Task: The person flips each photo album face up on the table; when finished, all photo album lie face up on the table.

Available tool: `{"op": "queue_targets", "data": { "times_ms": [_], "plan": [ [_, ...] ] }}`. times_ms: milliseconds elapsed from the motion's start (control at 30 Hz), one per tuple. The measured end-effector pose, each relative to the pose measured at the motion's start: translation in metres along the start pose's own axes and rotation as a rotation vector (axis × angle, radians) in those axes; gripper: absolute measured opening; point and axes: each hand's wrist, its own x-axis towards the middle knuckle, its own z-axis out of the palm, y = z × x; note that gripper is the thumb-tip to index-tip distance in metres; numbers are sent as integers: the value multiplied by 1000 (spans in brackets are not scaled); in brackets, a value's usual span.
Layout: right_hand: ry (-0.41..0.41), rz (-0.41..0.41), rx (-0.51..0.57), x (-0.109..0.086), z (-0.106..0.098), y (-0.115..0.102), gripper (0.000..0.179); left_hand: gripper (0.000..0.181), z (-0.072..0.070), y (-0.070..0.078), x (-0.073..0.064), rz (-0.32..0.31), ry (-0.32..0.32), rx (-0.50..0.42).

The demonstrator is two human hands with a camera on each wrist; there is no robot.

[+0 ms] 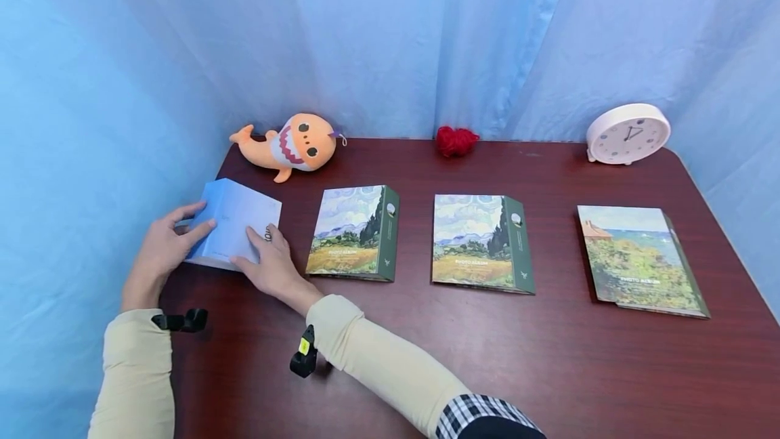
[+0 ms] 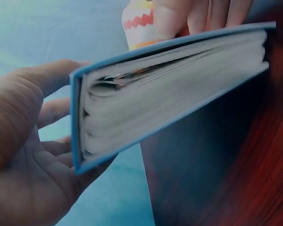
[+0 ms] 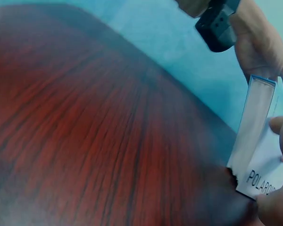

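Observation:
At the table's left edge, my left hand (image 1: 160, 249) grips a pale blue-and-white photo album (image 1: 234, 219) by its spine side. In the left wrist view, the left hand (image 2: 33, 146) lies around the spine, and the album's page edges (image 2: 174, 80) face the camera. Over the cover's right part lies my right hand (image 1: 274, 263), its thumb and fingers touching the top surface. In the right wrist view, part of the word "POLAROID" shows on the cover beside the fingertips (image 3: 278, 125). Whether any right finger reaches under the album is hidden.
Two landscape-painting albums (image 1: 350, 232) (image 1: 475, 239) lie mid-table, and another painted album (image 1: 640, 256) lies at the right. Along the back are an orange shark plush (image 1: 292, 144), a red yarn bundle (image 1: 456, 141) and a white clock (image 1: 629, 134). Blue curtains (image 1: 390, 39) hang behind.

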Motion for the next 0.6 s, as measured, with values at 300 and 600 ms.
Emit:
{"op": "queue_targets", "data": {
  "times_ms": [300,600],
  "plan": [
    [27,1,-191,0,10,5,69,75,-1,-22,8,-56,-20,53],
    [74,-55,-315,0,13,5,67,71,9,-34,15,-114,-46,132]
  ]
}}
